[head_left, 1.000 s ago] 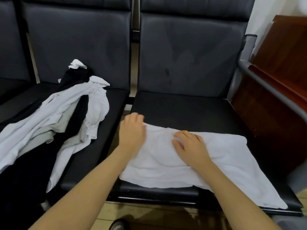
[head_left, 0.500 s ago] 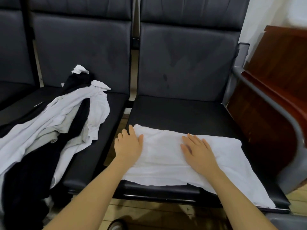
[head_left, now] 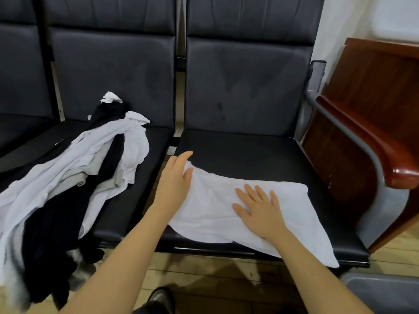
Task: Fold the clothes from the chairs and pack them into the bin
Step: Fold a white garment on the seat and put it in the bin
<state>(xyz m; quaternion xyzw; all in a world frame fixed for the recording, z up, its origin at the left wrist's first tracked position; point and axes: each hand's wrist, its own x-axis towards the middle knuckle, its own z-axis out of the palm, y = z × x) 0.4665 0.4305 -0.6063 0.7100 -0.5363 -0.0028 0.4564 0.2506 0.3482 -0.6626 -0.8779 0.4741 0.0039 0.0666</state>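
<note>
On the right-hand chair seat (head_left: 260,152) the white garment (head_left: 283,214) lies as a half-folded strip along the front part of the cushion, and I see my two hands on it differently than a second ago: then both sat close together near the cloth's left end, now they have spread apart. My right hand (head_left: 258,209) lies flat with fingers splayed on the middle of the cloth, pressing it down; my left hand (head_left: 174,186) has slid out to the far left corner, fingers straight, thumb at the cloth's edge, and I cannot tell whether it pinches the corner or only rests there. I read that as smoothing before the next fold, so this piece is not yet ready to pack. The cloth's near right corner droops over the seat's front edge, and its left end sits just at the gap between the chairs; a careless pull could drag it off toward the floor (head_left: 204,275). Behind the cloth the cushion is bare up to the backrest, which gives room to fold away from me. To the right an armrest (head_left: 353,141) and a wooden cabinet (head_left: 374,105) hem things in. The pile of clothes (head_left: 74,177) on the next chair waits unfolded, and a grey rim at bottom right is probably the bin (head_left: 383,291).
</note>
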